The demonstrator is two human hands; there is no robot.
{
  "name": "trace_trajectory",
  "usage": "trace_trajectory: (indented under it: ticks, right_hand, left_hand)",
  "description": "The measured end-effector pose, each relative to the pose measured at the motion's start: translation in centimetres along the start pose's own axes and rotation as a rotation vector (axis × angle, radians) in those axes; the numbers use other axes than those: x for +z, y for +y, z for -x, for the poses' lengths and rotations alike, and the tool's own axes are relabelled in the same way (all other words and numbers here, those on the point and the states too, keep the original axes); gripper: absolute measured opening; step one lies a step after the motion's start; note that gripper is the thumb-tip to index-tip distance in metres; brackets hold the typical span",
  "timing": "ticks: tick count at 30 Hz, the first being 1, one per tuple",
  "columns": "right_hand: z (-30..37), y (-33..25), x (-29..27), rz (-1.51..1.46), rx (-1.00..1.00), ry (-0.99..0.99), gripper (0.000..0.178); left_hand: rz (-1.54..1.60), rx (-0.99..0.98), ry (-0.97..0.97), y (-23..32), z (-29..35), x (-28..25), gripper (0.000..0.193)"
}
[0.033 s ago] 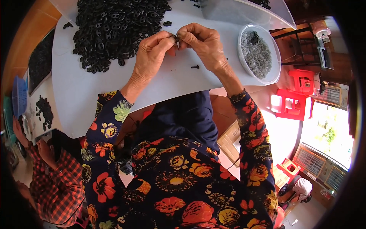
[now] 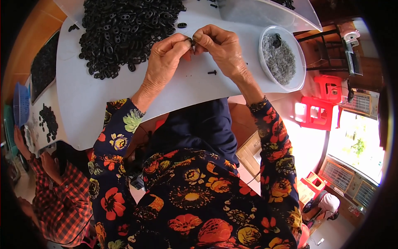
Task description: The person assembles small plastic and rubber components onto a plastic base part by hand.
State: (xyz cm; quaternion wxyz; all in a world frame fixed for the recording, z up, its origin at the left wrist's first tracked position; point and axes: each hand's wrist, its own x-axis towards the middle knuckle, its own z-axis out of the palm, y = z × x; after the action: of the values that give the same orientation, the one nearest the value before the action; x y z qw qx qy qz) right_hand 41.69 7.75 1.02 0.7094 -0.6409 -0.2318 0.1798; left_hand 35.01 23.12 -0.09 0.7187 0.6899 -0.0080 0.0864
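A small black part [image 2: 191, 41] sits above the white desk [image 2: 124, 95], pinched between both my grips. My left hand [image 2: 166, 58] and right hand [image 2: 219, 45] each press fingertips together on it. A heap of black links [image 2: 124, 29] lies just left; a round tray [image 2: 298, 79] of grey pieces stands right, and a loose black pin [image 2: 212, 72] lies below my right hand.

White table [image 2: 174, 89], red plastic stools [image 2: 317, 114], bright barred window [image 2: 350, 176], wooden wall [image 2: 35, 39]

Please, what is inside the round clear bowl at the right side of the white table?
The round clear bowl holds a heap of small grey metal pieces with one dark part on top. Whatever lies under the heap is covered.
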Motion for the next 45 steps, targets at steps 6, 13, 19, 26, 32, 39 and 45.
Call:
trace_trajectory:
  ticks: [6,13,19,26,32,39,45]
  right_hand:
    - [0.8,-0.5,1.8,0.124,-0.022,0.14,0.017]
    - [0.1,-0.1,0.4,0.008,-0.05,0.014,0.016]
    - [0.4,-0.9,1.4,0.186,-0.054,0.054,0.017]
    - [-0.2,-1.2,0.7,0.29,0.03,0.044,0.025]
    - [-0.4,-1.0,0.2,0.266,-0.077,0.009,0.022]
    - [0.2,-0.9,1.7,0.232,-0.037,0.084,0.021]
    - [0.7,-0.8,1.4,0.154,-0.013,0.105,0.017]
  left_hand:
    - [-0.09,0.088,0.026,0.1,0.4,0.3,0.013]
    - [0.007,0.071,0.034,-0.3,0.0,0.2,0.013]
    - [-0.012,0.102,0.035,0.4,0.4,0.5,0.014]
    - [-0.011,0.059,0.038,0.2,0.1,0.2,0.016]
    - [0.053,0.012,0.046,-0.1,0.1,0.1,0.018]
    - [-0.021,0.067,0.007,-0.2,0.2,-0.2,0.018]
    - [-0.012,0.066,0.012,-0.7,0.0,-0.1,0.018]
